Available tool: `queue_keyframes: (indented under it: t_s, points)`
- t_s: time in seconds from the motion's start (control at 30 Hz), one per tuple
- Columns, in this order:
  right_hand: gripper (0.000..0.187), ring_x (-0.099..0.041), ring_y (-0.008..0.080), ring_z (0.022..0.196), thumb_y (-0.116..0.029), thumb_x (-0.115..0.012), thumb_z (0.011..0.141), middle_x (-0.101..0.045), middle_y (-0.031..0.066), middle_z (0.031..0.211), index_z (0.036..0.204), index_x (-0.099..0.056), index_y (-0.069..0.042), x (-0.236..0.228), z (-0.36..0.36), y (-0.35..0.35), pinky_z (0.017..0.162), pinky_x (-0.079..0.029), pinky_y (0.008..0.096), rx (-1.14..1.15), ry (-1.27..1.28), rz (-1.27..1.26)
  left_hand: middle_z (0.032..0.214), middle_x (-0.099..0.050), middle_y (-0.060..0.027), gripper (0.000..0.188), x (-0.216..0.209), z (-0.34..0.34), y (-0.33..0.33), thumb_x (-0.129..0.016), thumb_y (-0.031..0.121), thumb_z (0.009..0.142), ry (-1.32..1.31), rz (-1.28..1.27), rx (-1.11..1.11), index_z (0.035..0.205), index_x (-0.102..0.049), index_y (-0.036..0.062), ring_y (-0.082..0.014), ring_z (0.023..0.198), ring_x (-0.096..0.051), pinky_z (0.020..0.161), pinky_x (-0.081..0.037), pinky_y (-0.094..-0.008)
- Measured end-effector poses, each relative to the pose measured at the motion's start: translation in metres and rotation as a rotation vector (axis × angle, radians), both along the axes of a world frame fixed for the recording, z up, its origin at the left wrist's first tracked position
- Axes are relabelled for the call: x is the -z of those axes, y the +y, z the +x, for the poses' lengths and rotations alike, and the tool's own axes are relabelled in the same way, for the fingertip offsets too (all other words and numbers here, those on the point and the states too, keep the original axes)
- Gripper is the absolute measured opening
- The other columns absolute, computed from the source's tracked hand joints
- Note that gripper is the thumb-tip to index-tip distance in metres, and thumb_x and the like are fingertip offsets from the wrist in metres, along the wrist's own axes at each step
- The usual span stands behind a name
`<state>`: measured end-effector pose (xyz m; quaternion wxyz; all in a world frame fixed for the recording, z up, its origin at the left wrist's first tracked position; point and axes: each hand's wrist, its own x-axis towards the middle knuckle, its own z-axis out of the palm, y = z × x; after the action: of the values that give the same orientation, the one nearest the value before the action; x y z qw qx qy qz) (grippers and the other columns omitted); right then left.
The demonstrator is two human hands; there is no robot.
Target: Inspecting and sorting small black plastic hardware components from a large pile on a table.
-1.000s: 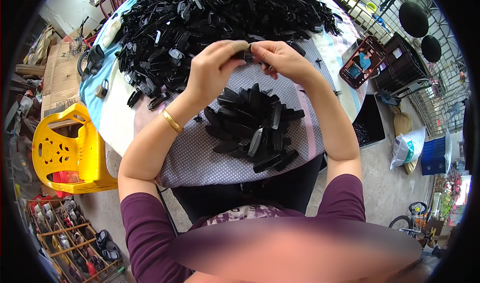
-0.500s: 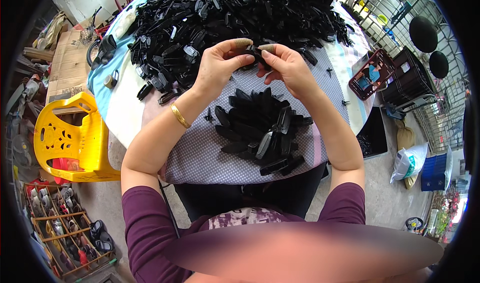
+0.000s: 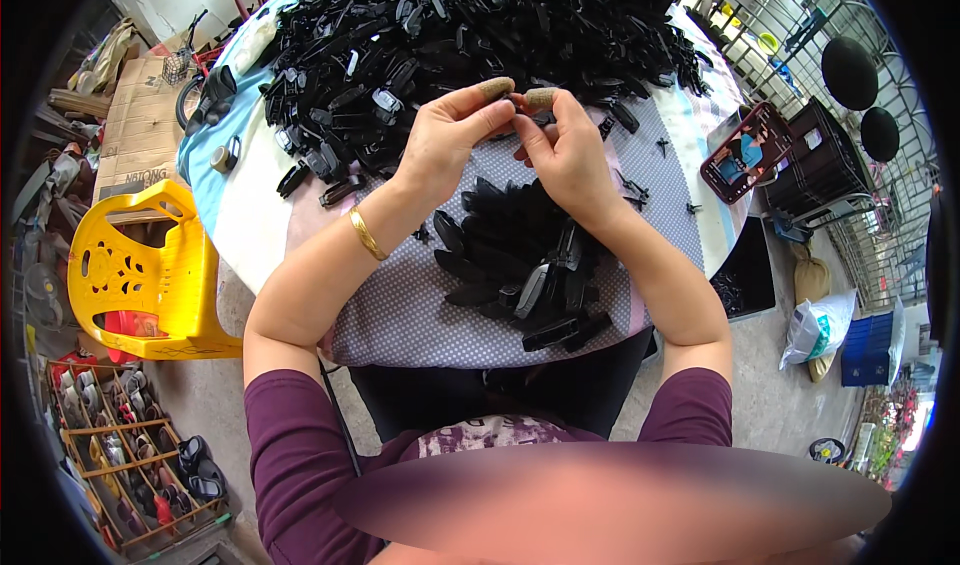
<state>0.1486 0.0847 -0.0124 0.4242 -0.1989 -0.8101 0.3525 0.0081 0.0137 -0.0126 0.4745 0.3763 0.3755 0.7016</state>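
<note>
Both my hands meet over the table, just in front of a large heap of black plastic pieces (image 3: 400,30). My left hand (image 3: 445,140) is closed in a pinch, a tan finger cot on its index finger. Opposite it, my right hand (image 3: 570,155) pinches too, also wearing a tan cot. Between the fingertips shows a bit of a small black plastic part (image 3: 514,103), mostly covered, its exact kind unclear. Below the hands lies a smaller pile of elongated black plastic pieces (image 3: 500,255), partly behind my right forearm.
A dotted grey cloth (image 3: 400,315) covers the round table. Tiny black bits (image 3: 636,193) lie right of my right wrist. A phone (image 3: 748,152) stands at the right edge. A yellow plastic chair (image 3: 150,275) is at left, a black bin (image 3: 745,270) low at right.
My right hand has shifted slightly left and turned, its wrist now over the smaller pile's edge. Less of the black part shows between my fingers. Tiny bits beside the wrist have come into sight.
</note>
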Motion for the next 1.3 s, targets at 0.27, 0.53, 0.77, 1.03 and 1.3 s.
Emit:
queue_keyframes:
  t_s: [0.27, 0.53, 0.77, 1.03, 1.3]
  points:
    - [0.023, -0.052, 0.0048, 0.065, -0.014, -0.066, 0.083, -0.060, 0.0015, 0.072, 0.097, -0.063, 0.003, -0.010, 0.007, 0.004, 0.058, -0.044, 0.0203, -0.231, -0.203, -0.261, 0.100, -0.065, -0.0099, 0.025, -0.015, -0.013, -0.005, -0.060, 0.005, 0.085, 0.142, 0.054, 0.092, 0.109, -0.062, -0.0003, -0.0151, 0.092, -0.060, 0.086, -0.047, -0.0270]
    - [0.021, -0.052, 0.0048, 0.059, -0.010, -0.067, 0.081, -0.060, 0.0039, 0.066, 0.096, -0.063, 0.003, -0.008, 0.006, -0.006, 0.053, -0.042, 0.0213, -0.118, -0.061, 0.071, 0.096, -0.066, -0.0110, 0.023, -0.019, -0.008, -0.008, -0.061, 0.002, 0.082, 0.233, 0.121, 0.058, 0.105, -0.064, -0.0015, -0.0168, 0.091, -0.062, 0.086, -0.047, -0.0275]
    - [0.019, -0.056, 0.0058, 0.062, -0.012, -0.065, 0.084, -0.061, 0.0026, 0.069, 0.096, -0.063, 0.002, -0.011, 0.005, 0.001, 0.056, -0.046, 0.0207, -0.167, -0.138, 0.025, 0.098, -0.066, -0.0108, 0.023, -0.027, -0.009, -0.007, -0.059, 0.001, 0.084, 0.271, 0.138, 0.038, 0.106, -0.063, -0.0016, -0.0162, 0.088, -0.062, 0.084, -0.049, -0.0267]
    - [0.028, -0.059, 0.0081, 0.074, -0.011, -0.062, 0.087, -0.063, 0.0022, 0.083, 0.111, -0.056, 0.002, -0.008, 0.003, 0.004, 0.066, -0.049, 0.0205, -0.366, -0.009, -0.317, 0.115, -0.057, -0.0100, 0.030, -0.020, 0.000, -0.008, -0.055, 0.010, 0.089, 0.617, 0.270, -0.028, 0.117, -0.052, -0.0015, -0.0142, 0.095, -0.058, 0.085, -0.048, -0.0274]
    - [0.109, -0.044, 0.0242, 0.122, -0.033, -0.082, 0.061, -0.043, 0.0169, 0.132, 0.141, -0.015, -0.003, -0.032, 0.005, -0.011, 0.102, -0.035, 0.0345, -0.696, 0.201, -0.445, 0.086, -0.059, -0.0108, 0.012, -0.034, 0.022, -0.026, -0.061, 0.008, 0.082, 0.948, 0.494, -0.236, 0.092, -0.059, 0.0010, -0.0206, 0.073, -0.060, 0.064, -0.047, -0.0286]
